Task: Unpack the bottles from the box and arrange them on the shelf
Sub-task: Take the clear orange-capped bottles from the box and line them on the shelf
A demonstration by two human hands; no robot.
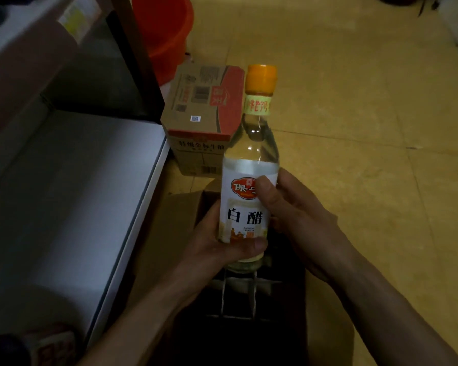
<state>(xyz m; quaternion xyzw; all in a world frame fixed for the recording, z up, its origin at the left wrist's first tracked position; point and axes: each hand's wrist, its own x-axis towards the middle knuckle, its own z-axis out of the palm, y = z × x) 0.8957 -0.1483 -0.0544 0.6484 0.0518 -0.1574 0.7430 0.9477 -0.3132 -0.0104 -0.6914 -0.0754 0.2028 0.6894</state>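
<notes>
A clear glass bottle (250, 180) stands upright at the centre of the view, held in the air just above the open box (238, 294). It is slim and round, narrowing at a sloped shoulder to a short neck with a ribbed orange cap and a yellow paper band printed in red. A glossy white label wraps the body, with a red oval logo, two large black characters and a small orange scene near its foot. The liquid inside looks colourless. The left hand (222, 247) cups the base from 7 o'clock, thumb lying across the label's lower edge; the right hand (294, 220) closes round the middle from 4 o'clock, thumb pressed on the logo, so each grip is wrapped tight on the bottle. The box is brown cardboard with thin pale dividers forming square cells. At 11 o'clock sits a sealed printed carton (204, 120), with a red plastic bucket (164, 35) beyond. A smooth white shelf (72, 196) spans 9 o'clock. The floor (354, 114) is matt yellowish tile.
</notes>
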